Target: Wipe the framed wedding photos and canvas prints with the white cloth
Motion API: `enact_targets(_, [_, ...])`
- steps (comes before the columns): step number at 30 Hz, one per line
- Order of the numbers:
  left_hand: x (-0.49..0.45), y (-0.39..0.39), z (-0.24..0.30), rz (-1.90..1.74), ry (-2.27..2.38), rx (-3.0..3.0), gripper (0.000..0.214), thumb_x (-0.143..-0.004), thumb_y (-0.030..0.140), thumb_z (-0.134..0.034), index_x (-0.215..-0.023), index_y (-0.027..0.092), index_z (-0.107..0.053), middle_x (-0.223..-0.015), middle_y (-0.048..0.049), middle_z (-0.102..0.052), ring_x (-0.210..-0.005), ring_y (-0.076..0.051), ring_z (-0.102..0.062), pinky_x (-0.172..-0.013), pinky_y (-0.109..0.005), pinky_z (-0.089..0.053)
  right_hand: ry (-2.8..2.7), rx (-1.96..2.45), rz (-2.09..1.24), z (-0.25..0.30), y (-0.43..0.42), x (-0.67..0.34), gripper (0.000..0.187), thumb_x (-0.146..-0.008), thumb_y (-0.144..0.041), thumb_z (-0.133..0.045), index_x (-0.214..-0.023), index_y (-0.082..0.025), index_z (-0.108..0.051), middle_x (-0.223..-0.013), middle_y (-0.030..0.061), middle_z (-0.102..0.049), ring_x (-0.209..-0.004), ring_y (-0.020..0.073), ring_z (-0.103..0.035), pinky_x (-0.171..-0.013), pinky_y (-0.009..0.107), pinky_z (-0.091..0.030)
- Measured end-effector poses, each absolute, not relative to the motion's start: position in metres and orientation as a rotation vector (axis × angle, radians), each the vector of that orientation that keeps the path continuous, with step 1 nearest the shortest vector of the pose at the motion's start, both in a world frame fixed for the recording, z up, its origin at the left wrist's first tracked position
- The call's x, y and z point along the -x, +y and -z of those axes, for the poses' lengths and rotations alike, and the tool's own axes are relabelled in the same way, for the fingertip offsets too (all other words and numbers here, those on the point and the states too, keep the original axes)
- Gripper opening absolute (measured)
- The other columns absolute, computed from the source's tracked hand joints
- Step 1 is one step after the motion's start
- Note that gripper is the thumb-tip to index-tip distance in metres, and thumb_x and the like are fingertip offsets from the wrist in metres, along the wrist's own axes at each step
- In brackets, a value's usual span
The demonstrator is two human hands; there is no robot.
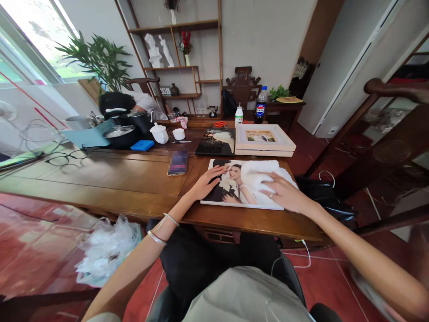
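A wedding photo panel (241, 188) lies flat on the wooden desk in front of me, showing two people in wedding dress. My left hand (205, 182) rests on its left edge, fingers stretched out and lying flat. Over the right half of the panel, my right hand (284, 192) presses on a crumpled white cloth (259, 172), with its fingers bent over the cloth. Part of the picture is hidden under the cloth and hand. Just behind lie a dark photo panel (214, 142) and a white picture frame (286, 142).
A phone (178, 163) and eyeglasses (65, 157) lie on the desk (117, 174). Farther back stand a white teapot (159, 133), a cup (178, 133), a cola bottle (261, 107) and red-handled scissors (220, 124). A plastic bag (109, 248) is on the floor. Another person leans at the far left.
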State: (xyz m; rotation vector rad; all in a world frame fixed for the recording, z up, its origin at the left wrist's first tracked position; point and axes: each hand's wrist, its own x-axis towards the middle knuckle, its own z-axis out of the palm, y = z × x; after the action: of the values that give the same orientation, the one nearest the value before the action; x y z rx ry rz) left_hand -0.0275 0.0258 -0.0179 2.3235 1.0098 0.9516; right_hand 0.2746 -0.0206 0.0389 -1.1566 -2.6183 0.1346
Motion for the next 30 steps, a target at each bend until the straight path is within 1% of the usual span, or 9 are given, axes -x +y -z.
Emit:
enact_targets(4, [0.028, 0.027, 0.02, -0.954, 0.993, -2.318, 0.04, -0.093, 0.032, -0.042, -0.131, 0.025, -0.05, -0.14, -0.0041, -0.048, -0.137, -0.022, -0.032, -0.114, -0.047, -0.023, -2.523, 1.337, -0.076, -0.032, 0.034, -0.275, 0.037, -0.093, -0.038, -0.041, -0.117, -0.019, -0.061, -0.135, 0.0115, -0.051, -0.129, 0.0293, -0.04, -0.105, 0.051, -0.031])
enact_targets(6, [0.028, 0.027, 0.02, -0.959, 0.991, -2.312, 0.039, -0.093, 0.031, -0.042, -0.131, 0.026, -0.051, -0.14, -0.0041, -0.049, -0.137, -0.022, -0.032, -0.114, -0.048, -0.023, -2.532, 1.359, -0.046, -0.031, 0.039, -0.269, 0.038, -0.093, -0.036, -0.042, -0.118, -0.015, -0.061, -0.137, 0.0157, -0.048, -0.131, 0.0305, -0.036, -0.106, 0.053, -0.026])
enact_targets(9, [0.028, 0.027, 0.021, -0.971, 0.995, -2.306, 0.039, -0.093, 0.03, -0.043, -0.13, 0.027, -0.051, -0.139, -0.0034, -0.049, -0.136, -0.022, -0.033, -0.114, -0.048, -0.024, -2.619, 1.249, -0.051, -0.034, 0.009, -0.257, 0.031, -0.09, -0.024, -0.044, -0.111, -0.013, -0.065, -0.137, 0.0188, -0.047, -0.134, 0.0305, -0.032, -0.106, 0.053, -0.027])
enact_targets(11, [0.028, 0.027, 0.021, -0.975, 0.998, -2.311, 0.039, -0.092, 0.03, -0.043, -0.13, 0.027, -0.052, -0.139, -0.0033, -0.049, -0.136, -0.022, -0.033, -0.114, -0.048, -0.024, -2.712, 1.125, -0.117, -0.038, -0.027, -0.251, 0.031, -0.083, -0.013, -0.047, -0.105, -0.018, -0.068, -0.138, 0.0144, -0.047, -0.136, 0.0286, -0.029, -0.106, 0.053, -0.027])
enact_targets(14, [0.028, 0.027, 0.02, -0.97, 0.992, -2.325, 0.038, -0.093, 0.031, -0.042, -0.129, 0.026, -0.053, -0.139, -0.0036, -0.049, -0.136, -0.022, -0.034, -0.114, -0.047, -0.024, -2.791, 0.967, -0.238, -0.045, -0.076, -0.247, 0.043, -0.073, -0.005, -0.05, -0.108, -0.024, -0.066, -0.144, 0.0068, -0.042, -0.138, 0.0262, -0.024, -0.11, 0.054, -0.02])
enact_targets(18, [0.028, 0.027, 0.02, -0.972, 0.979, -2.328, 0.039, -0.093, 0.033, -0.042, -0.129, 0.025, -0.053, -0.139, -0.0047, -0.049, -0.136, -0.023, -0.034, -0.114, -0.047, -0.024, -2.79, 0.903, -0.294, -0.049, -0.077, -0.246, 0.034, -0.08, -0.012, -0.051, -0.108, -0.024, -0.066, -0.14, 0.0065, -0.046, -0.135, 0.0245, -0.03, -0.111, 0.051, -0.02])
enact_targets(21, [0.029, 0.027, 0.02, -0.992, 0.971, -2.324, 0.039, -0.092, 0.034, -0.043, -0.13, 0.025, -0.052, -0.138, -0.0052, -0.05, -0.136, -0.023, -0.034, -0.113, -0.048, -0.025, -2.751, 0.952, -0.228, -0.046, -0.032, -0.25, 0.025, -0.09, -0.028, -0.047, -0.106, -0.023, -0.066, -0.136, 0.0091, -0.05, -0.132, 0.0262, -0.035, -0.109, 0.054, -0.02])
enact_targets(25, [0.029, 0.027, 0.02, -0.987, 0.952, -2.315, 0.038, -0.093, 0.033, -0.043, -0.129, 0.025, -0.053, -0.138, -0.0054, -0.05, -0.136, -0.023, -0.034, -0.113, -0.048, -0.025, -2.663, 1.111, -0.114, -0.042, 0.032, -0.252, 0.035, -0.094, -0.039, -0.039, -0.111, -0.021, -0.064, -0.136, 0.0119, -0.05, -0.125, 0.0296, -0.045, -0.107, 0.06, -0.017])
enact_targets(30, [0.029, 0.028, 0.02, -0.992, 0.961, -2.304, 0.038, -0.093, 0.032, -0.043, -0.129, 0.025, -0.053, -0.138, -0.0053, -0.051, -0.135, -0.023, -0.034, -0.113, -0.048, -0.024, -2.626, 1.139, -0.067, -0.041, 0.042, -0.248, 0.036, -0.094, -0.036, -0.04, -0.117, -0.018, -0.061, -0.131, 0.0128, -0.054, -0.123, 0.0285, -0.046, -0.103, 0.052, -0.028])
